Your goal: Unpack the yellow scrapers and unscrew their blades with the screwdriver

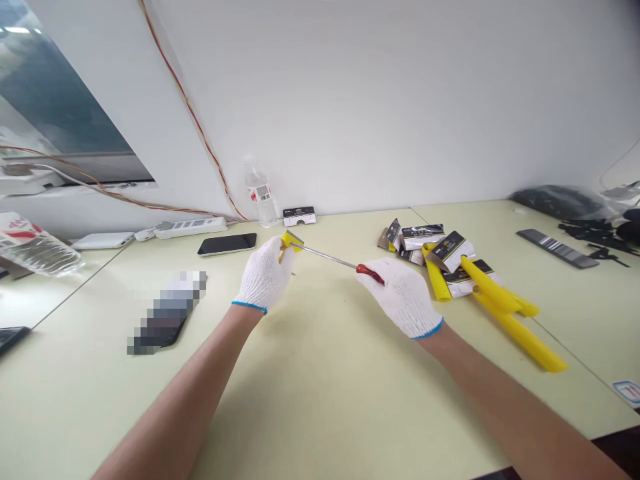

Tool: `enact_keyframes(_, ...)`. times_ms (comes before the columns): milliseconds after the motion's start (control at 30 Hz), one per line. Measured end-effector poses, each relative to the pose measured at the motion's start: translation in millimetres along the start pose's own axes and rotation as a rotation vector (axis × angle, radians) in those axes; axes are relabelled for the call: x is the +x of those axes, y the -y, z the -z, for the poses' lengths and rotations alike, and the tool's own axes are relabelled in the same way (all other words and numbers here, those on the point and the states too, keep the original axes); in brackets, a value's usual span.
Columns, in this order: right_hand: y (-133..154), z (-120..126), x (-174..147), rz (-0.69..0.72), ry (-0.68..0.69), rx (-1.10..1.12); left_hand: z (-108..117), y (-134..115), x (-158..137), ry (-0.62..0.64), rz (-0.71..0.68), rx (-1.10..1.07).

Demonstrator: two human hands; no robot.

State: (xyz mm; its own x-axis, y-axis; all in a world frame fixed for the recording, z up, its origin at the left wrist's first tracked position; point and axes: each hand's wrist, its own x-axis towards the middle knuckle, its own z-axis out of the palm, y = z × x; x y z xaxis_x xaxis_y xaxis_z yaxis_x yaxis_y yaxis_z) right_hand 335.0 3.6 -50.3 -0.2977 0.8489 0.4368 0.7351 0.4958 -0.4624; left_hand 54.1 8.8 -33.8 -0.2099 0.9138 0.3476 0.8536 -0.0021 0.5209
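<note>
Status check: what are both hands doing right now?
Left hand grips yellow piece. Right hand holds red-handled screwdriver, tip at piece. Nothing between them.

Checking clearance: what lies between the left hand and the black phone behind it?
Only bare table, in the head view: left hand grips the yellow piece; the phone lies apart.

Legible text: none at this size. The water bottle [261, 191] by the wall bears a white label with red marks, the small black-and-white box [299, 215] beside it carries a line of print, and the black-and-white sleeves [423, 236] on the yellow-handled scrapers [500, 300] show pale lettering, all too small to read. The wrapped package [30, 245] at the left edge has red markings, likewise unreadable.
</note>
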Motion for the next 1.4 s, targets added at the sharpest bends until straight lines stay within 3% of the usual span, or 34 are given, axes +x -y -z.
enact_keyframes(133,4.9,7.2,3.5,-0.367,0.513,0.541,-1.0,0.4,-0.5,-0.004,-0.003,0.018)
enact_keyframes(200,5.6,7.1,4.1,-0.507,0.678,0.719,-2.1,2.1,-0.5,0.016,-0.002,0.018)
enact_keyframes(267,4.7,3.9,3.8,-0.495,0.608,0.669,-2.7,3.1,-0.4,0.030,0.005,0.016)
enact_keyframes(433,-1.9,-10.5,0.9,-0.161,0.113,0.140,0.0,0.7,-0.4,0.031,-0.007,0.032)
enact_keyframes(567,-5.3,-12.0,1.0,-0.013,0.006,-0.033,1.8,-3.0,-1.3,0.062,-0.034,0.064)
enact_keyframes(633,-3.7,-7.7,2.0,-0.096,0.103,0.041,1.1,-3.8,-1.5,0.075,-0.024,0.101)
enact_keyframes(767,4.1,4.8,3.0,-0.438,0.739,0.613,-1.6,-1.8,-0.6,0.100,-0.019,0.145)
enact_keyframes(833,7.2,9.2,3.3,-0.518,0.910,0.871,-2.0,0.2,0.6,0.100,-0.027,0.136)
enact_keyframes(900,8.0,10.1,3.6,-0.545,0.899,0.978,-1.3,2.1,1.8,0.080,-0.033,0.124)
enact_keyframes(967,6.5,6.7,3.5,-0.551,0.788,0.918,0.0,3.4,2.4,0.061,-0.042,0.110)
enact_keyframes(1033,3.4,0.1,2.7,-0.478,0.546,0.694,1.2,4.0,2.1,0.061,-0.041,0.091)
enact_keyframes(1133,-2.0,-10.1,1.0,-0.248,0.163,0.276,1.1,4.0,0.7,0.070,-0.031,0.050)
enact_keyframes(1200,-4.0,-12.4,0.6,-0.154,0.045,0.116,-0.3,3.7,-0.3,0.069,-0.038,0.029)
enact_keyframes(1300,-2.5,-5.6,1.6,-0.177,0.126,0.144,-2.6,2.6,-1.7,0.076,-0.031,0.037)
enact_keyframes(1400,2.0,8.2,3.8,-0.392,0.559,0.571,-3.7,2.2,-3.1,0.082,-0.030,0.085)
